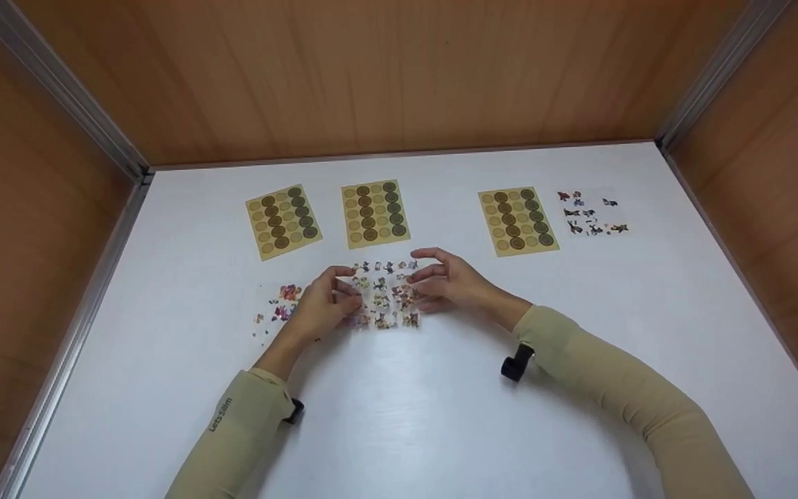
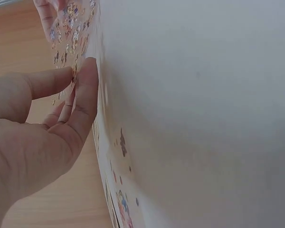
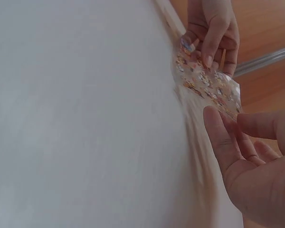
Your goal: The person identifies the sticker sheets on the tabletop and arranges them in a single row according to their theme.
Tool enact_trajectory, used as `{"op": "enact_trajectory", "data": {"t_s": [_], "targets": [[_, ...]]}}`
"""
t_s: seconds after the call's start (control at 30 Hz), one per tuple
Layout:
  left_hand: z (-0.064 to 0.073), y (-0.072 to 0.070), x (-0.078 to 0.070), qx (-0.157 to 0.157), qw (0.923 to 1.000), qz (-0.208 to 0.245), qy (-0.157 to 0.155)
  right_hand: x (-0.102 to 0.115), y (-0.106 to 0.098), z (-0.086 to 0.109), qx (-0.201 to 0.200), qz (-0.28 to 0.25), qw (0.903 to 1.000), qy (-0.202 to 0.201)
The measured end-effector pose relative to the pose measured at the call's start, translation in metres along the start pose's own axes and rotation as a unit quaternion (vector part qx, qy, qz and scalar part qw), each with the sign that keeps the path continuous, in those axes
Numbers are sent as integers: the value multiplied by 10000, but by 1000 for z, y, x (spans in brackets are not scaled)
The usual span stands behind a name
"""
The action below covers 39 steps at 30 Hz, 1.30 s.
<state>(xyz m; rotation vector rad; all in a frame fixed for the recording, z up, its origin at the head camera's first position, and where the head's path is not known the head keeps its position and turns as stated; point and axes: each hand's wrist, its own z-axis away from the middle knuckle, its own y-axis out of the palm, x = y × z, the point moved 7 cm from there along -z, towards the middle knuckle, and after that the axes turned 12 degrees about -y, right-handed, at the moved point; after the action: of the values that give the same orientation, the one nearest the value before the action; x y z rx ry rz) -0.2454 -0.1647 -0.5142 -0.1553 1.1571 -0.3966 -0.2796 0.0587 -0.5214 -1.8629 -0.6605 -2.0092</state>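
A clear sticker sheet [image 1: 381, 302] printed with small colourful figures is held up off the white table between both hands. My left hand [image 1: 326, 301] pinches its left edge between thumb and fingers; the left wrist view shows the sheet [image 2: 66, 45] between those fingertips. On the opposite edge, my right hand [image 1: 451, 281] pinches the sheet, and in the right wrist view the sheet [image 3: 209, 83] appears tilted and slightly bent. Partly behind the left hand lies another clear sticker sheet [image 1: 281, 312] with fewer figures.
Toward the back of the table [image 1: 399, 416] lie three gold sheets of round stickers: a left one [image 1: 283, 222], a middle one [image 1: 375, 214] and a right one [image 1: 518, 221]. Beside the right one is a clear sticker sheet [image 1: 592, 213]. Wooden panels [image 1: 385, 83] enclose the table.
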Motion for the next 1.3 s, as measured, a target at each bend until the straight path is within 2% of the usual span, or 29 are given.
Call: {"op": "enact_trajectory", "data": {"t_s": [0.13,0.37,0.6,0.83,1.07,1.17,1.3], "targets": [[1,-4,2,-61,9997,-211,74,1,8,-9,30,58,10000,-36],[3,-13,7,-269,9986,-453,-9,0,19,-17,136,147,9998,-42],[4,-22,12,-399,9986,-325,-101,-3,24,-22,123,302,9995,25],[6,-28,15,-472,9979,-437,-77,-4,29,-29,261,539,9982,-51],[7,-32,16,-551,9968,-583,-37,-5,34,-34,231,770,9968,-52],[6,-34,19,-658,9951,-728,-134,-2,38,-32,303,903,9954,-103],[5,-34,21,-741,9938,-764,-324,4,45,-28,517,1361,9890,-241]]}}
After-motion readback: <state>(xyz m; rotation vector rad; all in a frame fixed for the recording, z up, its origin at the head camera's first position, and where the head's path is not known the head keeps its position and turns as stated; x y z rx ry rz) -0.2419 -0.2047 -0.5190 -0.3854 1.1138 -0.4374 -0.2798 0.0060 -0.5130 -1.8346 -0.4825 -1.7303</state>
